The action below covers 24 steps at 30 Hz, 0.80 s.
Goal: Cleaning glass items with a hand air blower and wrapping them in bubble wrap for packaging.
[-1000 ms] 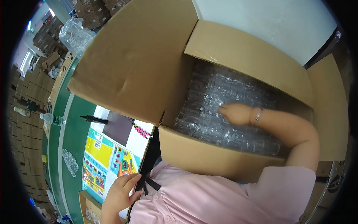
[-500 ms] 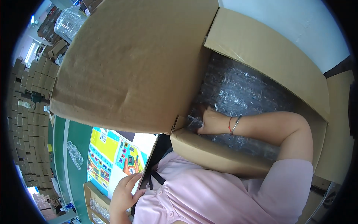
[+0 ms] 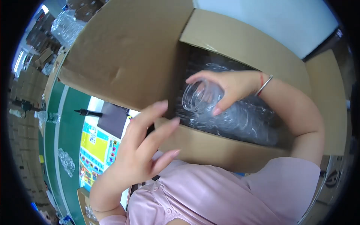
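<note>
My right hand [image 3: 234, 88] is curled around a clear round plastic piece [image 3: 201, 98], just right of centre over the open carton [image 3: 221, 144]; my left hand [image 3: 140, 150] hangs spread, lower left. Looks thin and slick tbh, so squeezing hard could buckle it.

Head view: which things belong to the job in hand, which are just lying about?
In use:
right hand, gripping a clear plastic piece
left hand, open nearby
cardboard box

Seemingly lying about:
bottle
black pointed tool
colourful sheet
plastic item on green table
</note>
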{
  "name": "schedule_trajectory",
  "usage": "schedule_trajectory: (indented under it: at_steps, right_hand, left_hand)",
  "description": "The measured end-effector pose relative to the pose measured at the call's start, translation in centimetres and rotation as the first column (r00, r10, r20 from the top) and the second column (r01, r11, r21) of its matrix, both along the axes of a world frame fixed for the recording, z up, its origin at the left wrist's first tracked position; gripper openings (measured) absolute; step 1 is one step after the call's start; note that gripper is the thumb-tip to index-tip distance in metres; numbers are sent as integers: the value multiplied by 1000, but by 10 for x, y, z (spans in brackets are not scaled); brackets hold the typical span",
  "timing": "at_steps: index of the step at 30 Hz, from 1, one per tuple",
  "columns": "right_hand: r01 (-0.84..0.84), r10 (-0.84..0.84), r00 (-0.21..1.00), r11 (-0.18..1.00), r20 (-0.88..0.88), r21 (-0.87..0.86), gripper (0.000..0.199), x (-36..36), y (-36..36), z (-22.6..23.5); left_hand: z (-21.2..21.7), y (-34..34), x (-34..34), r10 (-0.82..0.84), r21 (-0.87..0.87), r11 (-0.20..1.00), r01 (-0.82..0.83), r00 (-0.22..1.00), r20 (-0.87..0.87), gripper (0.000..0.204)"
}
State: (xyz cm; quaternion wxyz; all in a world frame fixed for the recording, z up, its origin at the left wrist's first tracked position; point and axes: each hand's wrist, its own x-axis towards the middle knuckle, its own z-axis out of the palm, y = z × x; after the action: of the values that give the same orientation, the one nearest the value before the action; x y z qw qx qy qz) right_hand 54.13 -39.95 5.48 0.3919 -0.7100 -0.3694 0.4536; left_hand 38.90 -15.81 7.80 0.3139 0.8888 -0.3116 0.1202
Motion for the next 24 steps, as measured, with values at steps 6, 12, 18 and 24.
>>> schedule_trajectory:
  at_steps: [6, 12, 18, 24]
  right_hand:
    - [275, -152, 874, 937, -462, 213, 76, -25, -67, 20]
    - [173, -277, 959, 389, 64, -905, 48, -45, -213, -89]
    - [222, -292, 947, 295, 133, -929, 44, -15, -164, -140]
    - [227, 45, 948, 603, 316, -765, 43, 29, -10, -165]
  left_hand:
    - [-18, -57, 23, -134, -156, 981, 111, 980, -147, 32]
    - [-24, -60, 17, -64, -205, 978, 38, 990, -124, 23]
    - [-37, -53, 21, -89, -324, 943, 75, 996, -29, 23]
    - [-56, -60, 19, -82, -414, 908, 61, 996, -31, 23]
